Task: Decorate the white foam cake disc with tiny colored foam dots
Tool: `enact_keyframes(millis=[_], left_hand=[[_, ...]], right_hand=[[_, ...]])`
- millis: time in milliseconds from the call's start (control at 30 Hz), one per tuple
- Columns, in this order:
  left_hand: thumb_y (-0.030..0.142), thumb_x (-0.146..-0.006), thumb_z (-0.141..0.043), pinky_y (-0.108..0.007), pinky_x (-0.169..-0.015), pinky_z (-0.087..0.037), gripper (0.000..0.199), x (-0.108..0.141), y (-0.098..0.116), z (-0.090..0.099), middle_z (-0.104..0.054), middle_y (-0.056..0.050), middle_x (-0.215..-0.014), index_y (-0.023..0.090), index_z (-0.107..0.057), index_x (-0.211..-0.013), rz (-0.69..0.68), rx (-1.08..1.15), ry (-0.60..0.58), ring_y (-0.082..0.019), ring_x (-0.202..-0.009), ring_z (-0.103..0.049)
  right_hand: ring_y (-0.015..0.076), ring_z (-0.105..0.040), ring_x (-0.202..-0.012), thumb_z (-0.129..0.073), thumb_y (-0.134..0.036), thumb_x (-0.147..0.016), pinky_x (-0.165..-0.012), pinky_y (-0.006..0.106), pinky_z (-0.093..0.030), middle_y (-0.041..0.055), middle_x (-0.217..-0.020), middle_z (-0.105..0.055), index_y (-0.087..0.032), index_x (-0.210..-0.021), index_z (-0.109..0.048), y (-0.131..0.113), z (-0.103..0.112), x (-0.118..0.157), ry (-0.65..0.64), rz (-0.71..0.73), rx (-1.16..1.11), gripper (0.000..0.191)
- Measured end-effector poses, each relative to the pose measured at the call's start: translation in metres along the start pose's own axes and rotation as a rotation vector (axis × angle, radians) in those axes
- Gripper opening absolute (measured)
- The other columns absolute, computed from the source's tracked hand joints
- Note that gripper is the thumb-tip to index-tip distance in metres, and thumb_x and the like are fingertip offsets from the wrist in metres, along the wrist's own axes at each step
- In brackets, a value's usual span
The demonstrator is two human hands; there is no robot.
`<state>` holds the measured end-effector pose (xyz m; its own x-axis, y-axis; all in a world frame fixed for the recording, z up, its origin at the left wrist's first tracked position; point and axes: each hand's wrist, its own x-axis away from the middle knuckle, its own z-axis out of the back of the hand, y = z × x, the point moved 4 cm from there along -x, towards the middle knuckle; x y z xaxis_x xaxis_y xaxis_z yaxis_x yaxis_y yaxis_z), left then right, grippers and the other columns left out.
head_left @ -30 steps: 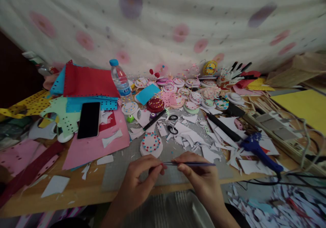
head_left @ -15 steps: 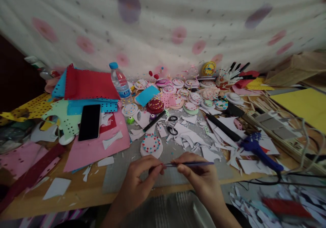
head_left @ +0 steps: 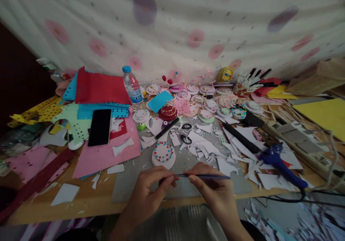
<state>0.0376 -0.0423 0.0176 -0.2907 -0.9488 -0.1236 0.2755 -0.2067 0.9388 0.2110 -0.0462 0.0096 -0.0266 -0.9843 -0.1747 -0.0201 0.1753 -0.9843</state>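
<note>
Cluttered table (head_left: 88, 205), bare mat (head_left: 125, 187) near front edge, right hand (head_left: 214, 186) gripping slim tool (head_left: 219, 177), left hand (head_left: 151, 188) pinched

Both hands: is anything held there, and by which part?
The right hand holds a slim dark tool around its middle; whether the left hand grips anything cannot be told.

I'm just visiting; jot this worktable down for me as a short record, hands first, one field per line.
Left hand: pinching near the tip of a slim dark tool; what else it holds is unclear
Right hand: holding that tool, tip toward the left hand
Just ahead: white disc with red and blue bits, on gray mat
Left side: black phone, pink sheet
Right side: blue glue gun
Back: blue-capped bottle
</note>
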Motion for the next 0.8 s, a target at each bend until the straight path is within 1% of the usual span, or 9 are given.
enact_keyframes(millis=[133,267,400,467,567,600,667,733,800], left_hand=[[0.018,-0.091,-0.054,-0.021,-0.062,-0.044,0.022,0.002,-0.001,0.001,-0.069,-0.002,-0.072,0.017,-0.070,-0.076,0.014,0.002,-0.012,-0.012,-0.066,-0.060],[0.018,-0.090,-0.056,-0.022,-0.066,-0.045,0.020,0.002,-0.003,0.003,-0.070,-0.002,-0.074,0.017,-0.071,-0.077,0.011,0.040,-0.011,-0.013,-0.070,-0.062],[0.019,-0.090,-0.056,-0.021,-0.067,-0.046,0.019,0.003,-0.007,0.005,-0.069,-0.002,-0.073,0.017,-0.072,-0.079,0.035,0.105,0.024,-0.013,-0.070,-0.062],[0.021,-0.091,-0.056,-0.021,-0.067,-0.047,0.019,0.005,-0.009,0.004,-0.069,-0.002,-0.074,0.018,-0.073,-0.084,0.072,0.159,0.050,-0.013,-0.069,-0.061],[0.031,-0.092,-0.055,-0.021,-0.064,-0.047,0.023,0.012,-0.008,-0.004,-0.069,-0.003,-0.077,0.019,-0.074,-0.088,0.138,0.317,0.076,-0.013,-0.067,-0.060],[0.035,-0.093,-0.054,-0.021,-0.063,-0.048,0.027,0.014,-0.006,-0.008,-0.069,-0.003,-0.076,0.019,-0.074,-0.088,0.160,0.376,0.074,-0.013,-0.067,-0.060],[0.043,-0.093,-0.052,-0.022,-0.063,-0.049,0.035,0.019,-0.003,-0.017,-0.070,-0.004,-0.076,0.018,-0.075,-0.086,0.211,0.463,0.066,-0.015,-0.069,-0.062],[0.045,-0.093,-0.050,-0.024,-0.067,-0.049,0.037,0.023,-0.001,-0.024,-0.071,-0.004,-0.077,0.019,-0.076,-0.085,0.264,0.498,0.071,-0.016,-0.073,-0.063],[0.044,-0.093,-0.052,-0.025,-0.072,-0.049,0.035,0.025,-0.002,-0.026,-0.072,-0.003,-0.077,0.021,-0.077,-0.084,0.297,0.524,0.112,-0.017,-0.076,-0.064]], right_hand=[[0.0142,-0.064,-0.065,-0.072,-0.020,-0.078,-0.060,0.022,-0.052,0.0003,-0.070,-0.070,-0.024,-0.079,-0.075,-0.004,-0.001,0.000,0.005,0.016,0.031,0.005],[0.0145,-0.064,-0.066,-0.071,-0.019,-0.079,-0.060,0.024,-0.052,0.0006,-0.071,-0.070,-0.024,-0.081,-0.075,-0.007,-0.003,0.000,-0.010,0.024,0.043,0.006],[0.0148,-0.062,-0.065,-0.068,-0.013,-0.080,-0.058,0.026,-0.051,0.0002,-0.071,-0.069,-0.024,-0.085,-0.073,-0.011,-0.005,-0.001,0.000,0.126,0.091,0.013],[0.0161,-0.063,-0.070,-0.065,-0.010,-0.082,-0.061,0.029,-0.052,0.0010,-0.076,-0.070,-0.025,-0.091,-0.072,-0.015,-0.006,0.000,0.006,0.244,0.152,0.018],[0.0189,-0.064,-0.081,-0.067,-0.010,-0.080,-0.069,0.034,-0.053,0.0034,-0.085,-0.068,-0.025,-0.095,-0.071,-0.023,-0.008,0.005,0.057,0.530,0.383,0.021],[0.0186,-0.063,-0.080,-0.070,-0.010,-0.078,-0.069,0.034,-0.053,0.0029,-0.084,-0.067,-0.025,-0.093,-0.072,-0.025,-0.010,0.009,0.074,0.640,0.476,0.021],[0.0146,-0.062,-0.070,-0.075,-0.010,-0.074,-0.066,0.031,-0.053,-0.0009,-0.076,-0.064,-0.027,-0.088,-0.072,-0.025,-0.015,0.017,0.096,0.803,0.622,0.022],[0.0104,-0.058,-0.055,-0.076,-0.009,-0.073,-0.060,0.028,-0.052,-0.0052,-0.067,-0.063,-0.030,-0.086,-0.072,-0.022,-0.020,0.023,0.099,0.876,0.683,0.025],[0.0096,-0.055,-0.049,-0.075,-0.008,-0.074,-0.055,0.028,-0.052,-0.0069,-0.063,-0.062,-0.032,-0.085,-0.070,-0.018,-0.022,0.026,0.114,0.842,0.690,0.026]])
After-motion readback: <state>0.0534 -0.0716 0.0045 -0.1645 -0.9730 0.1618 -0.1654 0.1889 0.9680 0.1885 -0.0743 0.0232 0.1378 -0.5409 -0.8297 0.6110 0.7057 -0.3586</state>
